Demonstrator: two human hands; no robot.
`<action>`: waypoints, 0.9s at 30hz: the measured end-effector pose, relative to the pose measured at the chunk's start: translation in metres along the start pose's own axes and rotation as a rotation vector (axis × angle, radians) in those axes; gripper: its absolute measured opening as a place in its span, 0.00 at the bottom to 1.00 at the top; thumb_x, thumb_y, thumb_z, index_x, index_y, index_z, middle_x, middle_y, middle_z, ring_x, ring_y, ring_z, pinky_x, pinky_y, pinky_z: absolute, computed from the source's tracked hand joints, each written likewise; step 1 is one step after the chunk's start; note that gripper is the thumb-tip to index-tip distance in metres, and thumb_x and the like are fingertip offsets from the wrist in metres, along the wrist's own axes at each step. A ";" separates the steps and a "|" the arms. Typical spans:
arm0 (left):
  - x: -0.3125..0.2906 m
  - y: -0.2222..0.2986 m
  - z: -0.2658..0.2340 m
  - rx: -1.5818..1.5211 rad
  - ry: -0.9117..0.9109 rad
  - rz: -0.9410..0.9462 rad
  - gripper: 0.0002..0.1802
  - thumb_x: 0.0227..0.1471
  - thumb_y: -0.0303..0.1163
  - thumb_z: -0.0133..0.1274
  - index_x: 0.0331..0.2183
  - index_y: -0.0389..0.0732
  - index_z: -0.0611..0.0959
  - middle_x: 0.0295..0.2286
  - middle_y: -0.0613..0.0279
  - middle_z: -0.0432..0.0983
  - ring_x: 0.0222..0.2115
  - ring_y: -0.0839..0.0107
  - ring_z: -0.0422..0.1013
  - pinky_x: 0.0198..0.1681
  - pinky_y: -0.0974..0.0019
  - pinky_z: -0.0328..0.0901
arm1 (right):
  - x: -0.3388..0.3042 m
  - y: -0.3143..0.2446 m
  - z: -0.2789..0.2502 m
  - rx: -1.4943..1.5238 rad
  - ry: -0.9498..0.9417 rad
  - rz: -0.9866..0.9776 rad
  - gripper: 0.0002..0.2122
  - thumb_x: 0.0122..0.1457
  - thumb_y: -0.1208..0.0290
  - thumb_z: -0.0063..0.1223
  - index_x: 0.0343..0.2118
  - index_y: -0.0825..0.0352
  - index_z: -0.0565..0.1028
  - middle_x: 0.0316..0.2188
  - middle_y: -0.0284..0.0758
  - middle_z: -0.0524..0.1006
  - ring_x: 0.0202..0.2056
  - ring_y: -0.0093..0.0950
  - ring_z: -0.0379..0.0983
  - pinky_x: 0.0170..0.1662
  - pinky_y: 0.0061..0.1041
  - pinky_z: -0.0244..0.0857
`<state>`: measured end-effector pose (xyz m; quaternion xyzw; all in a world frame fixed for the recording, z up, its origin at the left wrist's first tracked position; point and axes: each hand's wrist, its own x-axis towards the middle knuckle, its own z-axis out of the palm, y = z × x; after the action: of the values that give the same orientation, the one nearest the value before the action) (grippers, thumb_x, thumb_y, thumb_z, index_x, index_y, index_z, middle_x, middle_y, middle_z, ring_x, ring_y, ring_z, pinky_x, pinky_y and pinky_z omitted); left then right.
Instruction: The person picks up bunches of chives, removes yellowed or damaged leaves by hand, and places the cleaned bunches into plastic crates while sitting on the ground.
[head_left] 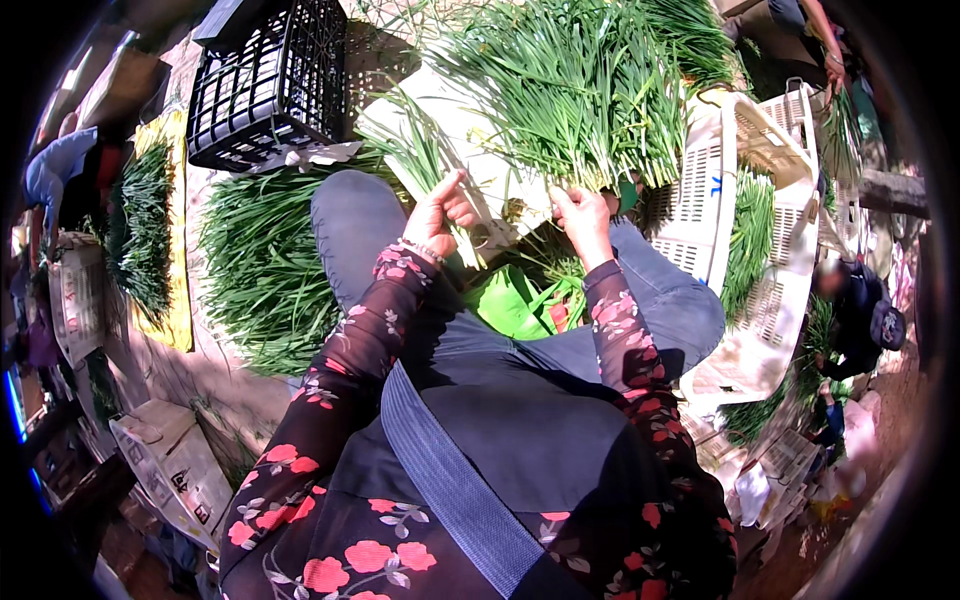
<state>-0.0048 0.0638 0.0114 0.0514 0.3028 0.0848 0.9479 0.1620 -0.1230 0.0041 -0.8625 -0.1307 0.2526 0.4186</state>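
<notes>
My left hand (436, 216) is closed round a small bunch of garlic chives (415, 142), leaves pointing up and away, pale stem ends hanging below the fist. To its right, my right hand (586, 224) has thumb and forefinger pinched together at the stem ends of a large heap of garlic chives (590, 95). Whatever is in that pinch is too small to make out. Under the heap and the bunch lies a white sheet (470, 150). Between my bent knees sits a bright green bag (508, 303) with loose stems and leaf scraps behind it.
A black plastic crate (265, 95) stands at the far left, with more chives (265, 265) on the ground before it. White slatted crates (690, 200) holding chives stand close on my right. Other people (860, 320) work at both sides. A yellow sheet (177, 240) lies left.
</notes>
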 end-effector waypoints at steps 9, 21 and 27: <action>0.002 -0.009 0.015 0.047 0.112 0.111 0.12 0.53 0.38 0.54 0.40 0.48 0.76 0.18 0.75 0.62 0.20 0.77 0.61 0.27 0.69 0.61 | -0.016 -0.019 0.007 -0.463 0.380 -0.277 0.12 0.49 0.68 0.56 0.38 0.62 0.73 0.37 0.40 0.70 0.38 0.40 0.70 0.38 0.36 0.66; 0.031 -0.037 0.022 0.222 0.027 -0.085 0.18 0.57 0.38 0.48 0.45 0.37 0.72 0.30 0.61 0.73 0.29 0.69 0.71 0.34 0.65 0.70 | -0.035 -0.058 -0.022 -0.191 0.137 -0.603 0.04 0.47 0.79 0.54 0.27 0.65 0.75 0.26 0.35 0.73 0.30 0.34 0.72 0.32 0.29 0.67; 0.080 -0.059 0.038 0.200 -0.096 -0.223 0.14 0.58 0.36 0.46 0.41 0.37 0.74 0.33 0.60 0.75 0.25 0.74 0.69 0.28 0.70 0.66 | -0.065 -0.063 -0.018 -0.127 -0.052 -0.681 0.05 0.46 0.79 0.54 0.27 0.66 0.75 0.24 0.36 0.72 0.27 0.35 0.71 0.31 0.29 0.67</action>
<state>0.0886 0.0200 -0.0116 0.1156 0.2679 -0.0540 0.9549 0.1167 -0.1246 0.0844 -0.7870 -0.4368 0.1116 0.4211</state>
